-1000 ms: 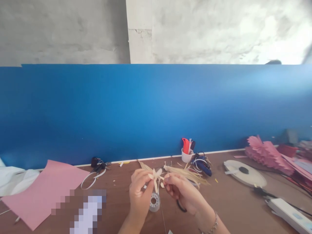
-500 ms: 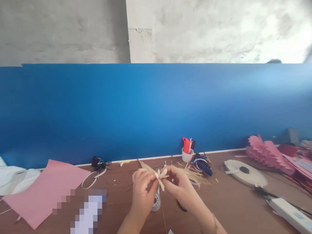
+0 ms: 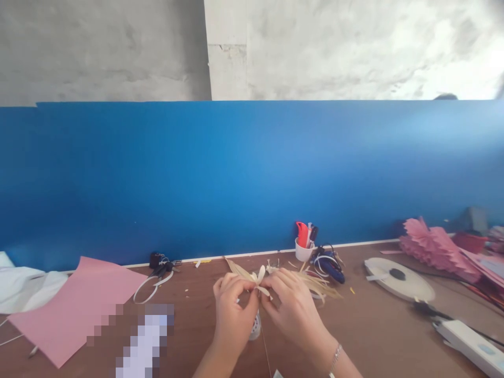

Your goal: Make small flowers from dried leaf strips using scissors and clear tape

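A small cream flower [image 3: 260, 275] with narrow petals is pinched between my two hands, above the brown table. My left hand [image 3: 234, 304] grips its left side near the centre, thumb and forefinger together. From the right, my right hand [image 3: 291, 302] pinches a petal or the base; the fingers partly hide which. A thin stem [image 3: 266, 344] runs down below the flower. Under my hands sits a roll of clear tape [image 3: 255, 328], partly covered by my left hand. Pale dried strips [image 3: 321, 286] lie behind my right hand.
Pink paper [image 3: 84, 304] and a white cloth [image 3: 29, 289] lie left, near dark scissors [image 3: 161, 269]. Behind stands a white cup [image 3: 304, 251] with pens, beside a blue item [image 3: 333, 269]. To the right are a round reel [image 3: 401, 278], a power strip [image 3: 472, 344] and pleated pink paper [image 3: 437, 247].
My right hand has turned, its fingers now bent down and closer to my left hand at the flower. The flower's petals have shifted in angle.
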Demonstrator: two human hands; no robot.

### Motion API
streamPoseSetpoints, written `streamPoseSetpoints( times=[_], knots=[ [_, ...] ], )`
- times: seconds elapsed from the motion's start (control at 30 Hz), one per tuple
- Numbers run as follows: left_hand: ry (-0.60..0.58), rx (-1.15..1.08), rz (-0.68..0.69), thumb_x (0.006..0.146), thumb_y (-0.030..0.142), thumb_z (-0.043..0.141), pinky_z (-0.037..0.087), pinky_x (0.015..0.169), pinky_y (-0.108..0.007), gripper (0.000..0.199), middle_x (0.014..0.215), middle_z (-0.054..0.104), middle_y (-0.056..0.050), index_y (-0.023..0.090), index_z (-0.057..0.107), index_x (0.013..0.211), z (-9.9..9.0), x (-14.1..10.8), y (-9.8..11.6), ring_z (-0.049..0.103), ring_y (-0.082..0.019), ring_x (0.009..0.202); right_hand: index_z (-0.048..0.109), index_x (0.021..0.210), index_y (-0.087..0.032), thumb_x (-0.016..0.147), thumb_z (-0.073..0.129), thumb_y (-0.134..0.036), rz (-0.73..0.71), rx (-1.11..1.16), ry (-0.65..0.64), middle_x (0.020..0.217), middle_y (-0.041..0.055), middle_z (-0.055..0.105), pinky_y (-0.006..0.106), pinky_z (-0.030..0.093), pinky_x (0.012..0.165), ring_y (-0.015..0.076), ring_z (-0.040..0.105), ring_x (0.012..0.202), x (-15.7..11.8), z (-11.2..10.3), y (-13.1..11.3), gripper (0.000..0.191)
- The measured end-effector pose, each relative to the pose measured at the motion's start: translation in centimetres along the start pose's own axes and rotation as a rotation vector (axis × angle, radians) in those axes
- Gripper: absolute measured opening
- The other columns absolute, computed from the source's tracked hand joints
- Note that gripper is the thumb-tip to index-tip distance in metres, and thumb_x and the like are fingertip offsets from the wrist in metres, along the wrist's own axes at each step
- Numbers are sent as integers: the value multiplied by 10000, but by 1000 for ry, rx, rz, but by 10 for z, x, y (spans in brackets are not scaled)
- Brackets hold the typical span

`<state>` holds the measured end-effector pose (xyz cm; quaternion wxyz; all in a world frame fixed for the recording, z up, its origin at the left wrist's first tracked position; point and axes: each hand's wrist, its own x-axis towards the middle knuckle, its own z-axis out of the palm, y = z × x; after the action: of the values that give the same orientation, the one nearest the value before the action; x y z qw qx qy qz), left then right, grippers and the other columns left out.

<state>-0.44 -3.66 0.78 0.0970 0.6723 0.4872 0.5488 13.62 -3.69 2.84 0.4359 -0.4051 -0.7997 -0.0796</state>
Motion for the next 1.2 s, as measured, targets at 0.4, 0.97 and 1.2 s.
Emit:
streamPoseSetpoints(
  times=[0.4, 0.97, 1.2],
  knots=[
    [61, -297, -274, 716, 223, 619, 454, 663, -290, 131, 665, 592, -12, 187, 624, 590, 5, -7, 12, 595, -192, 669, 520, 681, -210, 762, 493, -66, 48, -66, 224, 611, 11, 613, 285, 405, 610, 172, 574, 623, -5, 10, -6, 168],
    [-261, -938, -822, 651, 350, 746, 281, 557, -222, 251, 539, 478, 30, 135, 633, 588, 0, 1, 9, 348, -93, 545, 597, 696, -195, 814, 547, -178, 433, 561, -140, 721, 13, 602, 276, 426, 628, 167, 563, 691, 7, -7, 4, 129],
    [-323, -857, -843, 604, 393, 780, 270, 586, -242, 296, 544, 489, 21, 111, 692, 621, -7, 5, 13, 354, -102, 565, 622, 788, -218, 880, 502, -188, 291, 509, -168, 934, 51, 519, 309, 451, 761, 192, 550, 882, 5, -20, 9, 154]
  ],
)
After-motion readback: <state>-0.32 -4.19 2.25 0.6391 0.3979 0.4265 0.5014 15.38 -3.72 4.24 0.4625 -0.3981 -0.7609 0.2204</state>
